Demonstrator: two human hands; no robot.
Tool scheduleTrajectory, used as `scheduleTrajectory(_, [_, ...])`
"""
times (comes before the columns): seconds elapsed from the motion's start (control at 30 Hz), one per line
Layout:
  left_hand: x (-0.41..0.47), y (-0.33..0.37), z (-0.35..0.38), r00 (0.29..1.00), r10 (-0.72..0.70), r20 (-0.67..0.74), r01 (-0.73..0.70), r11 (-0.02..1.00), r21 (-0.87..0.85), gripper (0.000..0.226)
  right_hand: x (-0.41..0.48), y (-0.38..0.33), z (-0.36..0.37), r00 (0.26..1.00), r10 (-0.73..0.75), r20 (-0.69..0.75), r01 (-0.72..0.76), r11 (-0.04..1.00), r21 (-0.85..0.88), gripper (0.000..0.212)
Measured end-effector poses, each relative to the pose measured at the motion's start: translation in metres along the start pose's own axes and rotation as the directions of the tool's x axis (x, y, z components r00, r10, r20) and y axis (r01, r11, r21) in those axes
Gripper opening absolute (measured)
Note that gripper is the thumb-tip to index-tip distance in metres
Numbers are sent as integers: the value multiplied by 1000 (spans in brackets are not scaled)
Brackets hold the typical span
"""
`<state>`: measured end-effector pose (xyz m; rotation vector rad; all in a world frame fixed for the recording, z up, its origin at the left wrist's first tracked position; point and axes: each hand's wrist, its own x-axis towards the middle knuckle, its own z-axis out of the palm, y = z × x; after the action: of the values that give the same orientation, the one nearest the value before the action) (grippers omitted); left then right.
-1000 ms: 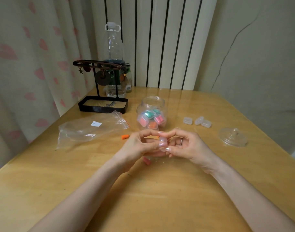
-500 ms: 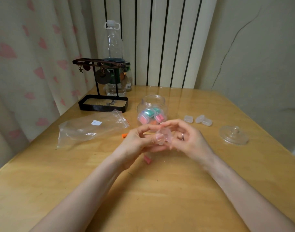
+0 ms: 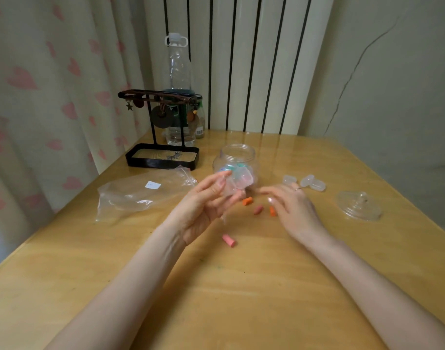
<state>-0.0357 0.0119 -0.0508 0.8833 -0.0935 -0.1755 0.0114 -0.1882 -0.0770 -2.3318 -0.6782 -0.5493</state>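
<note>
The left hand (image 3: 203, 210) pinches a small clear plastic case (image 3: 233, 184) open in front of the jar, while the right hand (image 3: 292, 208), fingers loosely spread and empty, hovers beside the orange foam earplug (image 3: 272, 211), which lies at its left edge with its long axis running near to far.

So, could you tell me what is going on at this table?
A person seems to be packing foam earplugs into small clear cases. The left hand holds an open case above the table, while the right hand, fingers relaxed, reaches toward an orange earplug. A second orange earplug and two pink earplugs lie loose nearby. Behind stands a jar of filled cases, its lid set off to the right.
</note>
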Motion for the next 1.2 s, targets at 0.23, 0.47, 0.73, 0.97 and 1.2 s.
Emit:
scheduleTrajectory(0.23, [7,8,-15,963,168,-211,-203,966,-157,19,13,6,19,988,-30,149,68,964,-255,6])
scheduleTrajectory(0.47, [6,10,-17,953,192,-236,-232,960,-156,15,-5,-36,9,950,-63,307,-32,955,295,17])
scheduleTrajectory(0.73, [7,6,-19,951,186,-248,-225,964,-141,19,-12,-28,14,942,-14,335,-97,945,311,12])
scheduleTrajectory(0.97, [7,7,-18,948,193,-254,-232,963,-134,14,-10,-30,21,881,-69,469,-69,960,270,27])
scheduleTrajectory(1.2, [8,6,-18,953,187,-237,-224,964,-142,17,-12,-32,20,823,-91,560,-99,949,300,54])
